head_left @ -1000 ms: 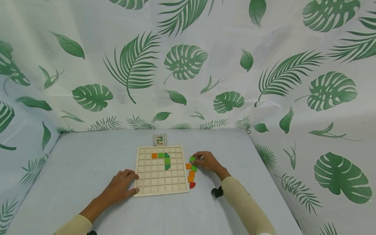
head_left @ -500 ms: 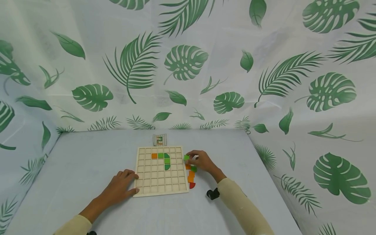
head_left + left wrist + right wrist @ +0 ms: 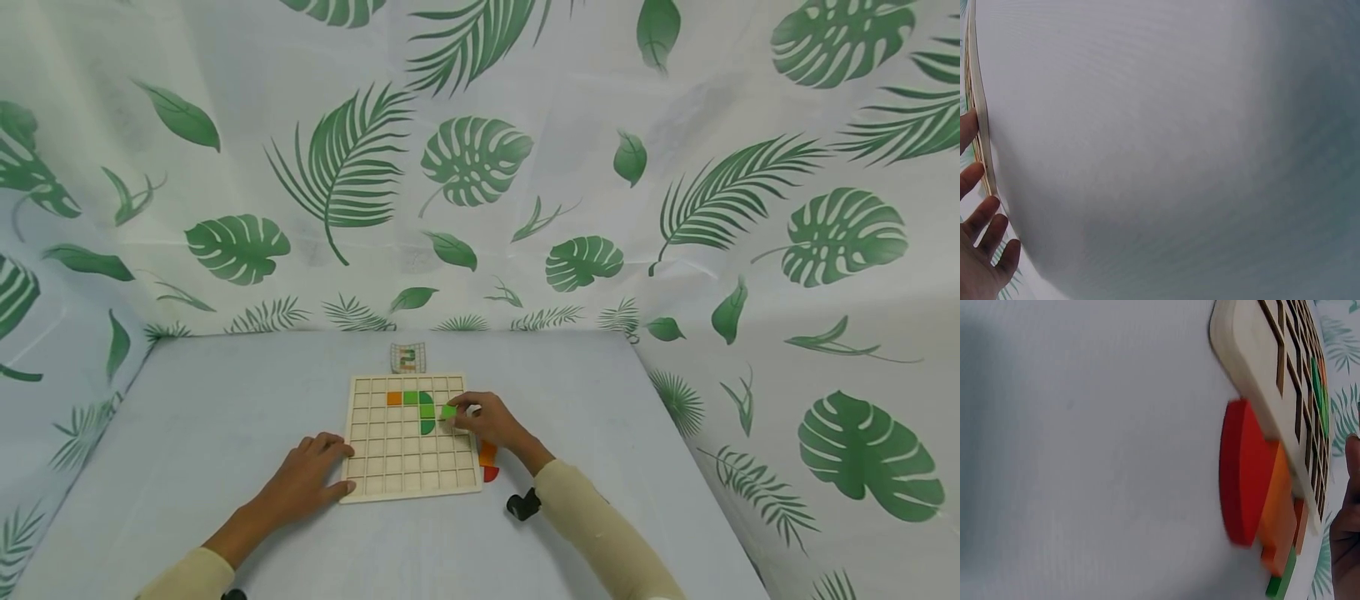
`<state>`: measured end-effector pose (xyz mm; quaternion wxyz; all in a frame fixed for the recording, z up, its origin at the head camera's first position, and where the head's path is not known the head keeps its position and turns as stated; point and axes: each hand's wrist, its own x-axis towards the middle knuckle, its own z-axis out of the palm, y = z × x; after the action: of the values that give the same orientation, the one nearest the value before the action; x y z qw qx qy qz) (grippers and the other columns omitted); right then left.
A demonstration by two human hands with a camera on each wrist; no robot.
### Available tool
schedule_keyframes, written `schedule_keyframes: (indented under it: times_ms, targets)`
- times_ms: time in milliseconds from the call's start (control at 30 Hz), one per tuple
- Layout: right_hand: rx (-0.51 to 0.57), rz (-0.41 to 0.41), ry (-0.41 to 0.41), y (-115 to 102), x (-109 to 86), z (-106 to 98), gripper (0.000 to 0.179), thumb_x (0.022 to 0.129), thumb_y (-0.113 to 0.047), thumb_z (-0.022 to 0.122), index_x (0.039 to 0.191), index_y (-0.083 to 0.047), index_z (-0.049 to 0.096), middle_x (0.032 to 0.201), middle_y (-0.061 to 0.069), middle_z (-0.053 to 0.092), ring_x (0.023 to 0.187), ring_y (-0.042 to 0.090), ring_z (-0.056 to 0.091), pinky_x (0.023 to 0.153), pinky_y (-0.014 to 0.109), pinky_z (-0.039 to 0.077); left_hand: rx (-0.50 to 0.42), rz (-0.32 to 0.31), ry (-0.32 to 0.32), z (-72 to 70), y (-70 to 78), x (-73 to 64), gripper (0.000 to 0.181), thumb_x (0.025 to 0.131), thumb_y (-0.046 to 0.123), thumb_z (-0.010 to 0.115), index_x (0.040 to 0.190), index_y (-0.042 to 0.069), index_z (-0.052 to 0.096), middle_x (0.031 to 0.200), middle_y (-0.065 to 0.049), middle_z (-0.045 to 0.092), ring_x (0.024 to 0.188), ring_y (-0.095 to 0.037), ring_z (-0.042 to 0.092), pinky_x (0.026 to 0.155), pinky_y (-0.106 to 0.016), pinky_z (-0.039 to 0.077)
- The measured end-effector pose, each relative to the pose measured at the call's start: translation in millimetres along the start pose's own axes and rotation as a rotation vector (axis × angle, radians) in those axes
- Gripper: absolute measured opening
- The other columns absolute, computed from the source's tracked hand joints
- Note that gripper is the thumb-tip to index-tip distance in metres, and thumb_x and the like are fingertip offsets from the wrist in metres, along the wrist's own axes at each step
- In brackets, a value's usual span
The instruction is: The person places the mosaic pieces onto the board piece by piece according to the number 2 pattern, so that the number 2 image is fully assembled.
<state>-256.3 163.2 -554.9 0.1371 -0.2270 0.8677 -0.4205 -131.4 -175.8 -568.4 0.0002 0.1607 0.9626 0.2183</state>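
A wooden grid board (image 3: 412,497) lies on the table. My left hand (image 3: 303,471) rests at its left edge, thumb and fingertips touching the rim; the left wrist view shows those fingers (image 3: 982,212) extended. Over the board's right half, my right hand (image 3: 491,421) pinches a green square tile (image 3: 448,412) between thumb and fingers. Just left of that tile sit an orange square (image 3: 394,398), two green squares, one of them (image 3: 427,411) in the middle, and two dark green rounded pieces, the lower one (image 3: 427,427) beneath it.
Beside the board's right edge lie a red rounded piece (image 3: 1247,475), orange tiles (image 3: 1279,519) and a green tile (image 3: 1282,575), partly hidden by the right arm in the head view. A small pattern card (image 3: 407,358) lies behind the board. Leaf-patterned sheets surround the table.
My right hand has picked up the green square tile from the loose pieces and carried it left over the board. The left hand has stayed at the board's edge.
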Motion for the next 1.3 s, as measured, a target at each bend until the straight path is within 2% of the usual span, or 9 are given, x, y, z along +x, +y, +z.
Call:
schedule_keyframes:
  times_ms: [167, 300, 600, 733, 833, 1000, 1133, 1300]
  targets:
    - [-0.008, -0.026, -0.010, -6, 5.1, 11, 0.027, 0.094, -0.022, 0.072, 0.119, -0.012, 0.071, 0.089, -0.003, 0.066, 0.082, 0.011, 0.057, 0.071, 0.024, 0.050, 0.007, -0.007, -0.002, -0.4, 1.0, -0.3, 0.045, 0.085, 0.038, 0.079, 0.121, 0.018, 0.064, 0.129, -0.007, 0.057, 0.115, -0.029, 0.053, 0.091, -0.050, 0.047]
    - [0.014, -0.028, -0.018, -14, 8.3, 19, 0.029, 0.092, -0.021, 0.074, 0.118, -0.011, 0.071, 0.090, -0.002, 0.066, 0.080, 0.009, 0.056, 0.070, 0.023, 0.049, 0.008, 0.015, 0.013, -2.8, 3.1, -1.4, 0.045, 0.085, 0.037, 0.080, 0.121, 0.017, 0.064, 0.128, -0.007, 0.057, 0.113, -0.029, 0.054, 0.088, -0.049, 0.047]
    - [0.000, -0.047, -0.086, -23, 13.8, 35, 0.031, 0.092, -0.021, 0.074, 0.119, -0.008, 0.071, 0.089, -0.004, 0.066, 0.073, 0.004, 0.057, 0.068, 0.021, 0.050, 0.020, 0.036, 0.023, -2.0, 3.1, -2.9, 0.046, 0.085, 0.038, 0.079, 0.122, 0.016, 0.063, 0.127, -0.008, 0.057, 0.112, -0.029, 0.055, 0.086, -0.048, 0.047]
    - [-0.047, -0.067, -0.088, -26, 16.3, 41, 0.030, 0.091, -0.021, 0.075, 0.118, -0.008, 0.071, 0.087, -0.005, 0.067, 0.075, 0.002, 0.055, 0.071, 0.020, 0.050, 0.026, 0.045, 0.038, -0.7, 1.9, -2.4, 0.045, 0.084, 0.039, 0.080, 0.120, 0.017, 0.064, 0.126, -0.007, 0.058, 0.109, -0.028, 0.055, 0.084, -0.047, 0.047]
    - [-0.090, -0.051, -0.084, -30, 17.3, 45, 0.030, 0.091, -0.022, 0.076, 0.118, -0.010, 0.072, 0.086, -0.008, 0.066, 0.073, 0.001, 0.053, 0.070, 0.020, 0.048, 0.033, 0.047, 0.042, 0.1, 0.7, -2.2, 0.045, 0.084, 0.039, 0.080, 0.120, 0.017, 0.064, 0.126, -0.007, 0.058, 0.109, -0.028, 0.055, 0.084, -0.047, 0.047]
    - [-0.098, -0.016, -0.080, -38, 17.0, 50, 0.029, 0.090, -0.022, 0.077, 0.117, -0.011, 0.073, 0.085, -0.009, 0.064, 0.073, 0.003, 0.054, 0.069, 0.023, 0.047, 0.025, 0.050, 0.049, 0.6, 0.1, -3.0, 0.044, 0.084, 0.038, 0.080, 0.120, 0.017, 0.064, 0.126, -0.007, 0.058, 0.109, -0.028, 0.055, 0.084, -0.048, 0.047]
    - [-0.144, -0.028, -0.066, -38, 17.8, 53, 0.028, 0.090, -0.022, 0.077, 0.116, -0.012, 0.073, 0.086, -0.010, 0.062, 0.080, 0.003, 0.055, 0.075, 0.023, 0.047, 0.019, 0.050, 0.050, 0.3, 0.5, -3.3, 0.044, 0.084, 0.038, 0.080, 0.119, 0.017, 0.064, 0.126, -0.007, 0.058, 0.109, -0.029, 0.055, 0.084, -0.048, 0.047]
    - [-0.220, -0.055, -0.048, -37, 20.2, 55, 0.028, 0.090, -0.025, 0.077, 0.115, -0.014, 0.073, 0.090, -0.010, 0.061, 0.084, 0.004, 0.054, 0.077, 0.023, 0.047, 0.016, 0.042, 0.040, -0.2, 0.5, -3.0, 0.044, 0.085, 0.037, 0.079, 0.120, 0.018, 0.063, 0.127, -0.007, 0.057, 0.111, -0.029, 0.054, 0.086, -0.048, 0.047]
